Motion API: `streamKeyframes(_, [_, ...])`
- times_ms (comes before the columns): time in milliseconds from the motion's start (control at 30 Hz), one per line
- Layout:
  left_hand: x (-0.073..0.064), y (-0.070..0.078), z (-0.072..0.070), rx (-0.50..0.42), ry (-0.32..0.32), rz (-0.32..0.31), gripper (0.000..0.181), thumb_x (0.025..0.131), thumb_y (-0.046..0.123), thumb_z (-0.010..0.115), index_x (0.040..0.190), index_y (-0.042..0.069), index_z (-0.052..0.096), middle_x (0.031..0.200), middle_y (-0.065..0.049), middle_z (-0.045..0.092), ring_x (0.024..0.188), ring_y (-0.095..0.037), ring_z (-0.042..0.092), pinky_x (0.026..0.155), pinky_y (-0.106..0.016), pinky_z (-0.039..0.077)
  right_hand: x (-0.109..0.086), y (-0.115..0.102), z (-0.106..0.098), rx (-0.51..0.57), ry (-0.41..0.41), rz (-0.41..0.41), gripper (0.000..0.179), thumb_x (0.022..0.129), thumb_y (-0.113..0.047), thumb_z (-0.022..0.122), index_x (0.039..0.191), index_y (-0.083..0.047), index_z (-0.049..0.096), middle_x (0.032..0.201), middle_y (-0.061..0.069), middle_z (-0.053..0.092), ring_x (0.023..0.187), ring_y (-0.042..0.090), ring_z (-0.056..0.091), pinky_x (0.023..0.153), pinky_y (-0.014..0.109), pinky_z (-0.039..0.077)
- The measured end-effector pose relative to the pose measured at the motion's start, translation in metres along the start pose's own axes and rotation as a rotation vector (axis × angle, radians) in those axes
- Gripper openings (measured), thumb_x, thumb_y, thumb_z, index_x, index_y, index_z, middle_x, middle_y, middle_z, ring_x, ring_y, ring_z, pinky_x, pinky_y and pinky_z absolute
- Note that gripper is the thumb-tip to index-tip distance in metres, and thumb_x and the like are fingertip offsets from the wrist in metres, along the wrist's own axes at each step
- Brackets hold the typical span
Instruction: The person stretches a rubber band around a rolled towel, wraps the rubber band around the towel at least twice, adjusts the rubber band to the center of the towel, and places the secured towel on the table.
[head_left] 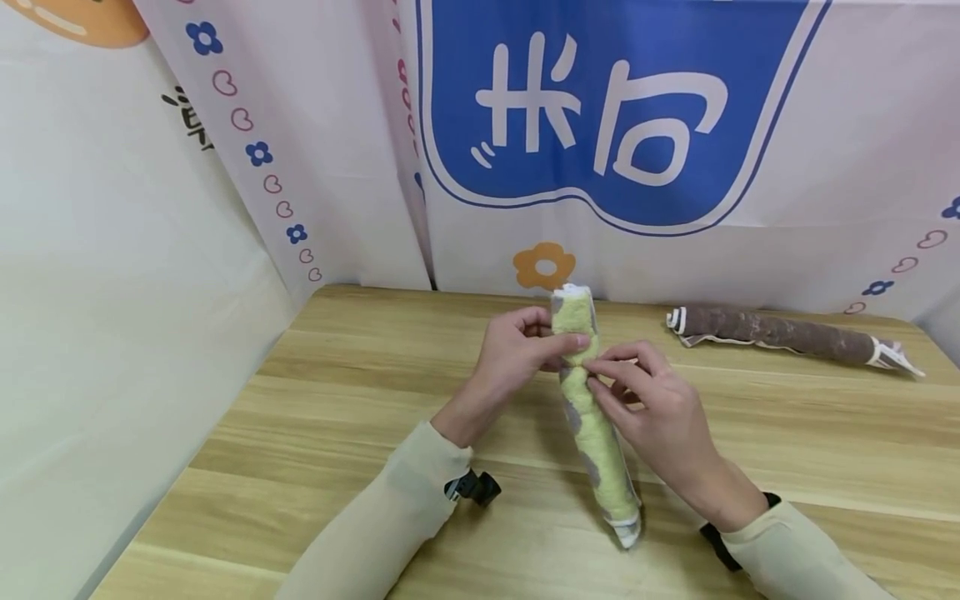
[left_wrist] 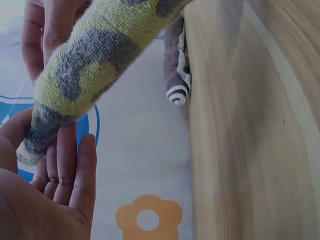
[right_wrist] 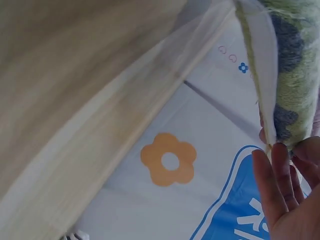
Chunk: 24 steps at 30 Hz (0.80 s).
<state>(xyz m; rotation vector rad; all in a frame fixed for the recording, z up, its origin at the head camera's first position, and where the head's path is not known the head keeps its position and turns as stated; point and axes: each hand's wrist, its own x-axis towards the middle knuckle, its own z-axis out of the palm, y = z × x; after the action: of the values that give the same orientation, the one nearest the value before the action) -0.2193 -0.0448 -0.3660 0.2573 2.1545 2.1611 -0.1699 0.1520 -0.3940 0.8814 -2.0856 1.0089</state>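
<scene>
A rolled towel [head_left: 600, 454], yellow with grey patches and white edges, stands lengthwise between the two hands. Near its far end the left hand [head_left: 510, 354] grips it, thumb on top and fingers behind; the left wrist view shows this hand [left_wrist: 45, 200] around the narrow end of the towel [left_wrist: 95, 65]. A thin yellowish band [head_left: 574, 363], seemingly a rubber band, cinches the roll just below the left thumb. With thumb and fingertips, the right hand [head_left: 667, 408] pinches the band at the towel's right side. In the right wrist view, its fingers [right_wrist: 280, 175] partly hide the cinched spot.
A brown rolled towel [head_left: 780, 333] with white edges lies at the back right of the wooden table [head_left: 315, 450]. Behind the table hangs a white printed sheet [head_left: 345, 167] with a blue sign and an orange flower. Small black cameras [head_left: 480, 488] sit at the wrists.
</scene>
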Motion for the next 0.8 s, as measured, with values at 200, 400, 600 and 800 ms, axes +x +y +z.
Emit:
streamKeyframes(200, [-0.005,0.003,0.005,-0.021,0.006,-0.023,0.025,0.083,0.016,0.092,0.098,0.006,0.074,0.089,-0.008,0.075,0.07,-0.016,0.069,0.074,-0.036,0.063,0.004,-0.01,-0.003,0.089,-0.012,0.136,0.028,0.08,0.017,0.083,0.098,-0.002,0.076,0.106,0.006,0.066,0.073,0.011,0.067,0.062,0.019,0.058])
streamKeyframes(400, [-0.01,0.007,0.01,-0.052,0.014,-0.031,0.025,0.082,0.01,0.091,0.098,0.004,0.074,0.088,-0.008,0.074,0.07,-0.016,0.068,0.071,-0.035,0.063,0.004,-0.011,-0.005,0.13,-0.075,0.225,0.03,0.079,0.016,0.078,0.09,-0.01,0.069,0.103,0.002,0.061,0.072,0.01,0.064,0.059,0.022,0.058])
streamKeyframes(600, [-0.009,0.004,0.013,-0.037,0.067,-0.031,0.023,0.081,0.008,0.092,0.097,0.004,0.075,0.088,-0.008,0.074,0.07,-0.016,0.069,0.069,-0.034,0.063,0.001,-0.006,-0.003,0.113,-0.118,0.165,0.03,0.077,0.014,0.072,0.087,-0.013,0.065,0.102,0.001,0.056,0.071,0.009,0.061,0.058,0.022,0.058])
streamKeyframes(800, [-0.005,0.003,0.008,-0.022,0.112,-0.018,0.022,0.082,0.009,0.091,0.096,0.003,0.074,0.087,-0.008,0.072,0.071,-0.016,0.069,0.068,-0.033,0.063,0.0,-0.003,0.0,0.145,-0.145,0.092,0.029,0.076,0.014,0.071,0.087,-0.012,0.065,0.103,0.002,0.055,0.071,0.009,0.06,0.059,0.023,0.057])
